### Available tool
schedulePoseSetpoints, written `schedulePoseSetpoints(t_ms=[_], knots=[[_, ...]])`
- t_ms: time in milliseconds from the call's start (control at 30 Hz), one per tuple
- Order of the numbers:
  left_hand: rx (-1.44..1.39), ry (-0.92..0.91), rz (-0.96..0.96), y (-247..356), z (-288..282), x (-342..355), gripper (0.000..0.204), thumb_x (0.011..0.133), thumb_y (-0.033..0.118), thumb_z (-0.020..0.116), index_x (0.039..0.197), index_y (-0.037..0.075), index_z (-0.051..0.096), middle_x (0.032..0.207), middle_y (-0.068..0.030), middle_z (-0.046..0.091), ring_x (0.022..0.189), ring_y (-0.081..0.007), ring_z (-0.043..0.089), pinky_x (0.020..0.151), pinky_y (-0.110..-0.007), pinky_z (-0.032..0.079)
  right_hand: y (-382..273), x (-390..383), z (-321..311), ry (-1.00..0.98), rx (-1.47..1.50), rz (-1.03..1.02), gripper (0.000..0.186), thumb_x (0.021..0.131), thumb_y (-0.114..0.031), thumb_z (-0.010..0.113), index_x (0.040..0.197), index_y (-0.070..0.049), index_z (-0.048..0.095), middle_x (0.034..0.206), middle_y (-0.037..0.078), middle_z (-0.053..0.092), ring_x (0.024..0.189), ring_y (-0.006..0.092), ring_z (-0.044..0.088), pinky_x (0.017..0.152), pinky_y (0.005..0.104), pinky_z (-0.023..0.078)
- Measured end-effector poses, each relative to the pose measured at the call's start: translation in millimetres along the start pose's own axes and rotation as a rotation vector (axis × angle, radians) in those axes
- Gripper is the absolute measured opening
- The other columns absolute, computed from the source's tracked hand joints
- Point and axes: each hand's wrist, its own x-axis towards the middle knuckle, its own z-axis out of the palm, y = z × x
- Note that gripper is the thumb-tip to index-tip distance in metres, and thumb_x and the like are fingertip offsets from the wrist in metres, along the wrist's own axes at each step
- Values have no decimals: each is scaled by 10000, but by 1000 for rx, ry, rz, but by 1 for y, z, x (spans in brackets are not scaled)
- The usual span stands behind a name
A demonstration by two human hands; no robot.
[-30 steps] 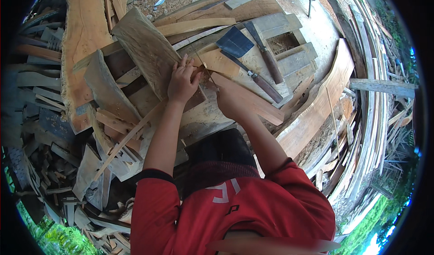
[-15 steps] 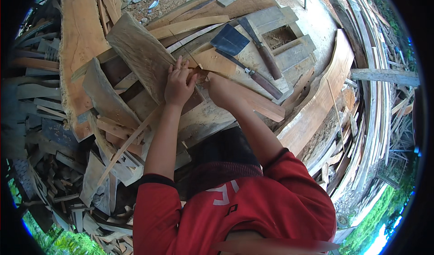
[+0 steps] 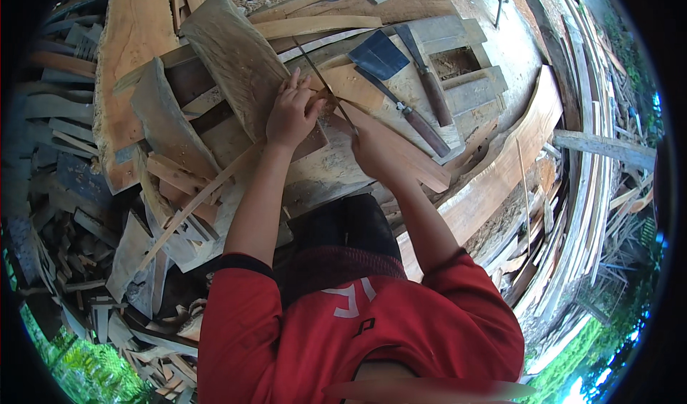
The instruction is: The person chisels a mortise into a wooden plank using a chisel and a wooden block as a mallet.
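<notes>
Near right hand (image 3: pixel 372 152), bladed tools (image 3: pixel 436 100)

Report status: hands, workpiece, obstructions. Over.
Left hand against small wood piece. Right hand gripping long thin tool. Brown-handled tools lying nearby, to the right.

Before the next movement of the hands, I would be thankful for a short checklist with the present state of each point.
1. Right hand grips the long thin tool: ok, fingers closed around its near end.
2. Left hand steadies the small wooden piece: cannot tell; it is at the piece, but the pressure does not show.
3. Left fingers well clear of the tool: not ok, I would judge; they are close beside it.
4. Wooden-handled tools away from both hands: ok, they lie to the right.
5. Tool's working edge sound: cannot tell; too small to see.
</notes>
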Motion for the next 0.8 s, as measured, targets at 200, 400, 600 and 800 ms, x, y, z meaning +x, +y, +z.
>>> schedulePoseSetpoints(t_ms=[200, 400, 600, 800], knots=[[8, 57, -28, -1, 5, 1, 206, 779, 227, 623, 806, 39, 542, 1136, -156, 557, 1199, -315, 411, 973, -476, 327, -20, 24, -9, -300, -117, 213, 230, 823, -120, 455, 938, 60, 541, 840, 264, 580, 832, 425, 553, 750, 473, 423], [29, 60, -24, -3, 3, 0, 208, 782, 240, 620, 789, 51, 534, 1106, -141, 579, 1200, -300, 415, 982, -488, 302, -6, -51, -37, -358, -17, 309, 238, 840, -120, 448, 943, 81, 524, 848, 299, 555, 828, 436, 532, 731, 442, 419], [137, 33, -76, 1, -2, 1, 196, 787, 266, 610, 791, 83, 540, 1082, -112, 600, 1202, -238, 428, 1017, -536, 201, -14, 17, -11, -290, -65, 213, 259, 859, -151, 434, 897, 84, 537, 768, 297, 560, 732, 407, 573, 648, 444, 437], [142, 32, -89, -5, -1, -5, 198, 788, 273, 607, 788, 89, 537, 1104, -94, 592, 1214, -225, 414, 1020, -543, 190, -24, 0, -21, -218, -37, 159, 221, 827, -102, 414, 858, 51, 570, 820, 275, 581, 792, 427, 561, 702, 480, 426]])
